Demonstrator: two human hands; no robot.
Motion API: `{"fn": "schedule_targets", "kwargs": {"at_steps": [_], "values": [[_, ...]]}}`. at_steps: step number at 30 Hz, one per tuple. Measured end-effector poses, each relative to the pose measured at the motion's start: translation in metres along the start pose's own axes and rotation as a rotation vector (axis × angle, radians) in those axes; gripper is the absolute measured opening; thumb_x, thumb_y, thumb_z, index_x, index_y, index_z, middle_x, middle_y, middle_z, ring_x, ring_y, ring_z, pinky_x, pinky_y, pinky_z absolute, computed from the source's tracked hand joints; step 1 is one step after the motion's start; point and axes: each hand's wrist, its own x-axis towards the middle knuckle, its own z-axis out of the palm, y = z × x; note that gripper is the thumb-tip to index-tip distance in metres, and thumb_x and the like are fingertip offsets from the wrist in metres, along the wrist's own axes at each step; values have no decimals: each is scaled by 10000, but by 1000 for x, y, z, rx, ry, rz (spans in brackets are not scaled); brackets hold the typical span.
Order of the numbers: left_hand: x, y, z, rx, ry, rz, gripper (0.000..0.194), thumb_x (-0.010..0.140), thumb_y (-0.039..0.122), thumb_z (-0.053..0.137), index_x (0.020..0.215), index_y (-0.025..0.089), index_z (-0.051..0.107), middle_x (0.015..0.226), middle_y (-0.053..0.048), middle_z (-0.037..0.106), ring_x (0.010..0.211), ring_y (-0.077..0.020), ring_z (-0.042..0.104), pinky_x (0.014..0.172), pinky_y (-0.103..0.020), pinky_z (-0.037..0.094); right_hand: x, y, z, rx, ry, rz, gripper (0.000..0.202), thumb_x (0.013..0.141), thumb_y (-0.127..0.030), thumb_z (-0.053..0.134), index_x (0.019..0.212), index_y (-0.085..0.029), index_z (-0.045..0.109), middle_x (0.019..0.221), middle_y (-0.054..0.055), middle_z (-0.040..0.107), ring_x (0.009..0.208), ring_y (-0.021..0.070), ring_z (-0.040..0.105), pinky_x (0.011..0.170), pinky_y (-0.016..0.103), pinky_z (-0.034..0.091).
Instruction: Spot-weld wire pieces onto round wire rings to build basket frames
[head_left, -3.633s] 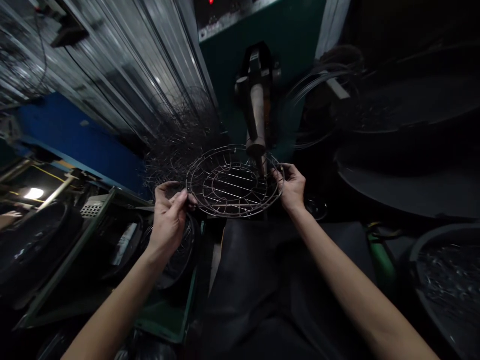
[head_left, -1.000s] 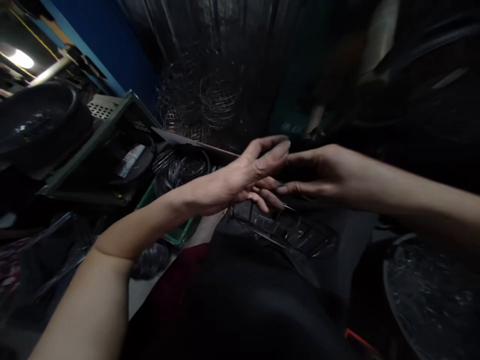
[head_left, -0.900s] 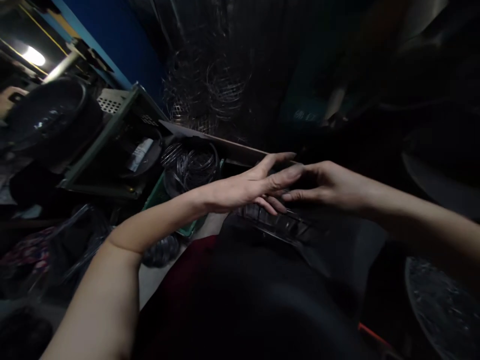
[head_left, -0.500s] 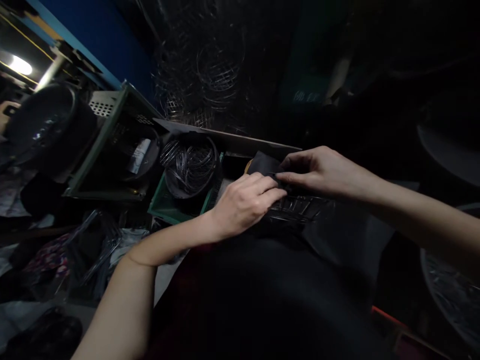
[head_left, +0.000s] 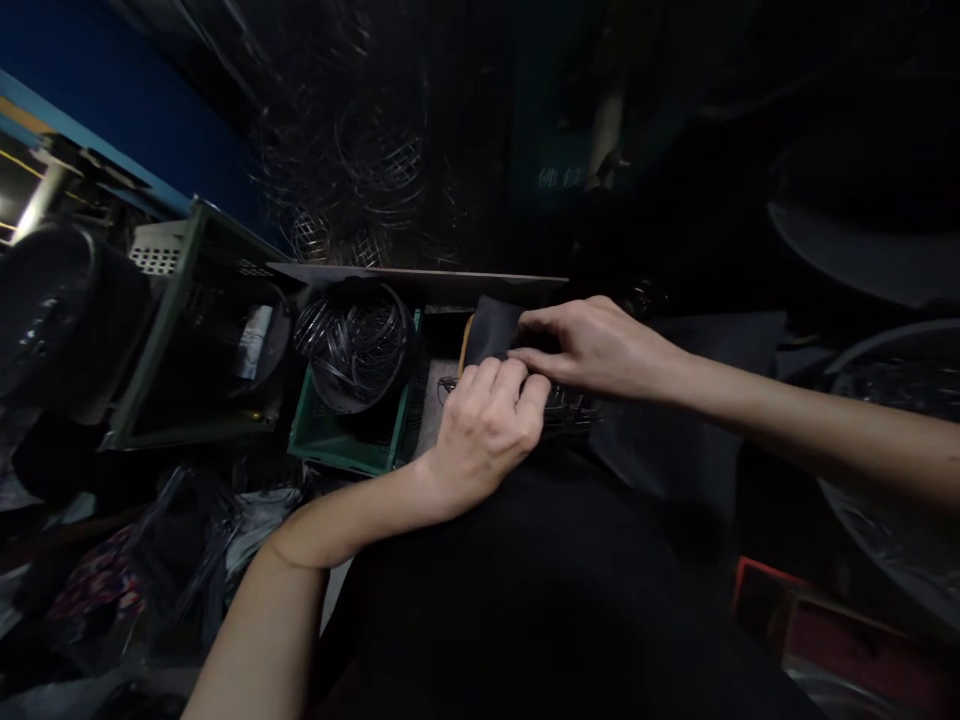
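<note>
My left hand is closed, its fingers curled over the near edge of a dark, folded sheet-like piece with a yellowish edge. Right beside it, my right hand pinches with thumb and index finger close to the left fingertips. Whatever lies between the fingers is small, dark and mostly hidden by them. Under and to the right of the hands are thin dark metal wires or bars. A short bit of wire sticks out left of my left hand.
A round tub of coiled wire rings sits in a green crate. Further left stands a larger crate. Wire mesh pieces are heaped behind a thin board. A round container is at the right.
The view has shifted, so the crates sit further left. My left fingers have curled in more tightly, and my right hand stays pinched close to them.
</note>
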Motion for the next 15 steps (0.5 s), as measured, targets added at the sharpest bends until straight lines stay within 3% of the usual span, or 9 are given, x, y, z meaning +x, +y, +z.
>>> {"fn": "schedule_targets", "kwargs": {"at_steps": [6, 12, 15], "values": [[-12, 12, 2, 94, 17, -57, 182, 914, 60, 451, 807, 148, 569, 719, -43, 591, 657, -169, 512, 634, -302, 367, -5, -4, 13, 5, 5, -20, 180, 883, -275, 571, 985, -198, 697, 851, 16, 684, 763, 155, 615, 663, 261, 394], [-17, -4, -1, -30, -157, -31, 185, 922, 57, 393, 952, 109, 568, 849, -98, 589, 781, -213, 539, 707, -330, 415, 0, -11, 24, 44, 5, -12, 206, 885, -280, 528, 969, -180, 687, 827, 29, 670, 754, 160, 600, 662, 264, 383], [-20, -13, -6, -106, -287, 24, 216, 922, 52, 359, 995, 105, 556, 939, -120, 588, 831, -220, 532, 757, -352, 443, 5, -8, 19, 112, 55, -4, 213, 872, -273, 530, 989, -180, 682, 850, 33, 674, 800, 177, 615, 732, 290, 410]]}}
